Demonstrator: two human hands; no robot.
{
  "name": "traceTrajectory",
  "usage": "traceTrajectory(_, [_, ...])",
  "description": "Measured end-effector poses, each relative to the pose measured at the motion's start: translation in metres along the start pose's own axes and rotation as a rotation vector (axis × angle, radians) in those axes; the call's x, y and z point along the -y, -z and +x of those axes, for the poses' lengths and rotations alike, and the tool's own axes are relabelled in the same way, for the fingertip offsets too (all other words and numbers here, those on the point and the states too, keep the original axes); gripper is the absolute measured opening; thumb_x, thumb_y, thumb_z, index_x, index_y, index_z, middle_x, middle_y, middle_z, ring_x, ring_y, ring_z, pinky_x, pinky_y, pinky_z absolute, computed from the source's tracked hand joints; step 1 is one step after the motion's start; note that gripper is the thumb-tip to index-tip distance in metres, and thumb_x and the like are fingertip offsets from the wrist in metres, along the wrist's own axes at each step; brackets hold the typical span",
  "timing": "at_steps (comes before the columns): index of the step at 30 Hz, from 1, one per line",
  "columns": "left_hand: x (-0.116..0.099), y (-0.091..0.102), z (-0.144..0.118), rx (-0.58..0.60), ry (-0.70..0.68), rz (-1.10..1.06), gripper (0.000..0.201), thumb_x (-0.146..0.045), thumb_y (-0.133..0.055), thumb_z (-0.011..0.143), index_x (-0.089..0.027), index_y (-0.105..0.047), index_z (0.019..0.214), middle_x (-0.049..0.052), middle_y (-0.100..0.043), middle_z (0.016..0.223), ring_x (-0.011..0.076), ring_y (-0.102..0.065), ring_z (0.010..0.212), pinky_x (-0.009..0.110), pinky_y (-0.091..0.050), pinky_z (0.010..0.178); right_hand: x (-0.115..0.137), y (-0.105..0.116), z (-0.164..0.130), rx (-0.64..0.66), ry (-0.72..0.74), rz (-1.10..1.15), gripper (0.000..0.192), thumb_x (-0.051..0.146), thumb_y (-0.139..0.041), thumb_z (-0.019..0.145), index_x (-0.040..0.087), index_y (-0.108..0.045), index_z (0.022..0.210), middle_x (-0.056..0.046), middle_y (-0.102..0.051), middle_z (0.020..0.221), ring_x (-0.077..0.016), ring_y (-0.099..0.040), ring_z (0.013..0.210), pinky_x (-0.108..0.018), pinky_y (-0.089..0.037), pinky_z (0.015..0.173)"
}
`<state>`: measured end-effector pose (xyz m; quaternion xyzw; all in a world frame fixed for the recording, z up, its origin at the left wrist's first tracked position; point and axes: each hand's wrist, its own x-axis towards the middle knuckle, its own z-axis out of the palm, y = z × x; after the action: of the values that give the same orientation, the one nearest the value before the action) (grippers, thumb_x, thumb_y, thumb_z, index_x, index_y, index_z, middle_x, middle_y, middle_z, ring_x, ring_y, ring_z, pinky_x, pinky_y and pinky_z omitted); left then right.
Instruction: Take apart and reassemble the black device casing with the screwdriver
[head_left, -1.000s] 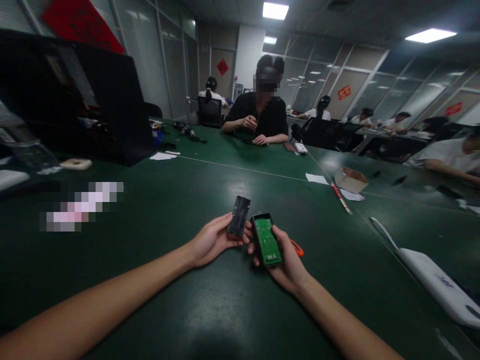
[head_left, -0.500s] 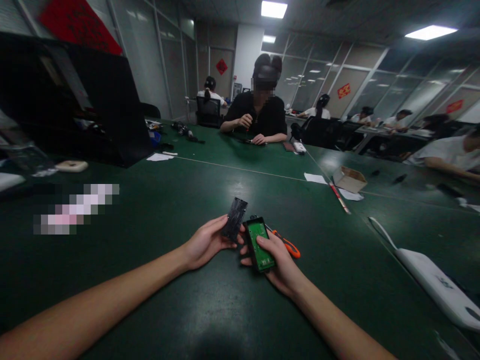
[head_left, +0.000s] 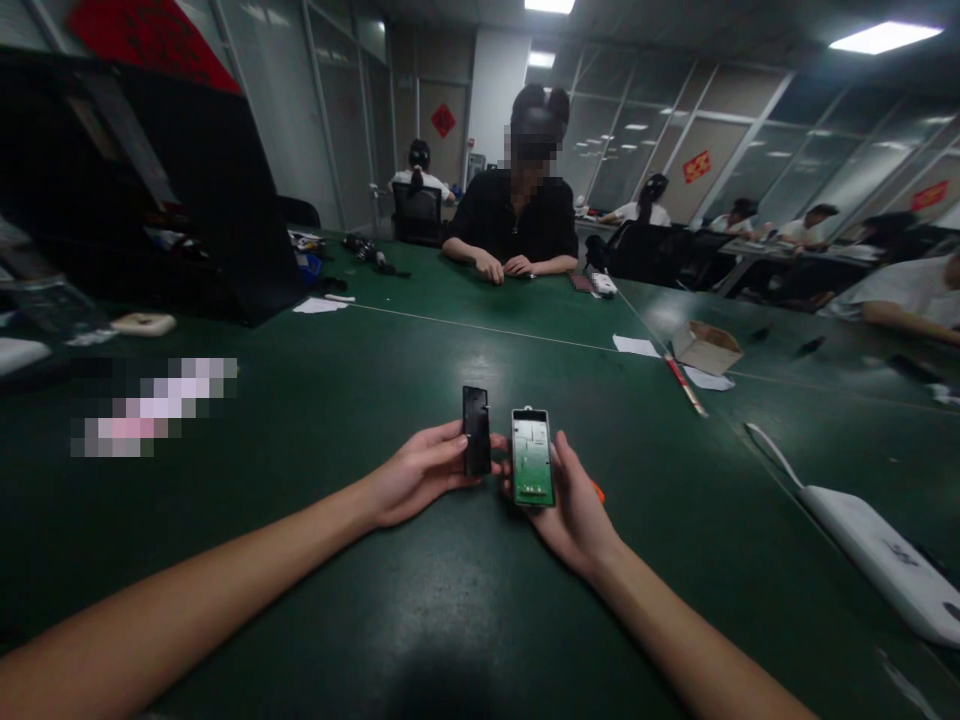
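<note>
Since half a second ago we bring both halves upright at frame centre above the bench (head_left: 315, 560), left hand (head_left: 420, 475) fingers gripping the black cover (head_left: 476, 430), right hand (head_left: 574, 505) clasping the green board (head_left: 532, 470), seemingly for inspection.

Dim office: green tables (head_left: 315, 420), glass partition walls (head_left: 345, 120), bright ceiling panels (head_left: 885, 36).
</note>
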<state>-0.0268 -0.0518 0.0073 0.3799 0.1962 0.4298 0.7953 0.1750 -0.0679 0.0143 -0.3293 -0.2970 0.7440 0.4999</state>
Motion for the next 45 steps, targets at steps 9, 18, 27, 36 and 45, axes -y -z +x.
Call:
traceTrajectory(9, [0.003, 0.003, 0.000, -0.034, 0.051, -0.043, 0.031, -0.018, -0.062, 0.090, -0.011, -0.066, 0.120, 0.015, -0.067, 0.121, 0.0255, -0.066, 0.110, 0.038, -0.048, 0.097, 0.009, 0.001, -0.001, 0.001, 0.147, -0.010, 0.034, 0.027, -0.062, 0.086, 0.026, -0.064, 0.120, -0.003, -0.070, 0.114, -0.0210, -0.063, 0.105, -0.039, -0.048, 0.097])
traceTrajectory(18, [0.007, -0.003, -0.001, -0.047, 0.074, -0.007, 0.035, -0.017, -0.067, 0.087, -0.011, -0.064, 0.122, 0.019, -0.064, 0.128, 0.0243, -0.065, 0.111, 0.041, -0.046, 0.100, -0.001, -0.001, -0.001, -0.044, 0.271, -0.166, 0.054, 0.030, -0.075, 0.078, 0.028, -0.055, 0.128, -0.005, -0.067, 0.121, -0.0253, -0.062, 0.113, -0.044, -0.049, 0.099])
traceTrajectory(27, [0.012, -0.006, 0.000, -0.122, 0.066, 0.131, 0.048, -0.024, -0.075, 0.081, -0.017, -0.062, 0.126, 0.015, -0.068, 0.122, 0.0200, -0.067, 0.105, 0.029, -0.048, 0.088, -0.014, -0.002, 0.001, -0.103, 0.491, -0.386, 0.065, 0.030, -0.077, 0.077, 0.027, -0.044, 0.133, -0.008, -0.062, 0.131, -0.0257, -0.058, 0.122, -0.047, -0.042, 0.109])
traceTrajectory(36, [0.019, -0.007, 0.001, -0.097, -0.064, 0.202, 0.054, -0.022, -0.078, 0.076, -0.013, -0.060, 0.126, 0.016, -0.068, 0.122, 0.0243, -0.066, 0.109, 0.035, -0.046, 0.097, -0.016, -0.017, -0.008, -0.139, 0.595, -0.525, 0.058, 0.021, -0.076, 0.078, 0.031, -0.050, 0.129, -0.006, -0.059, 0.130, -0.0235, -0.055, 0.123, -0.042, -0.041, 0.109])
traceTrajectory(45, [0.020, -0.011, 0.002, -0.172, -0.122, 0.304, 0.053, -0.023, -0.080, 0.073, -0.013, -0.062, 0.122, 0.017, -0.067, 0.124, 0.0285, -0.064, 0.113, 0.044, -0.044, 0.104, -0.019, -0.015, -0.007, -0.108, 0.609, -0.574, 0.058, 0.022, -0.073, 0.081, 0.033, -0.047, 0.132, -0.005, -0.055, 0.134, -0.0232, -0.050, 0.128, -0.043, -0.034, 0.114])
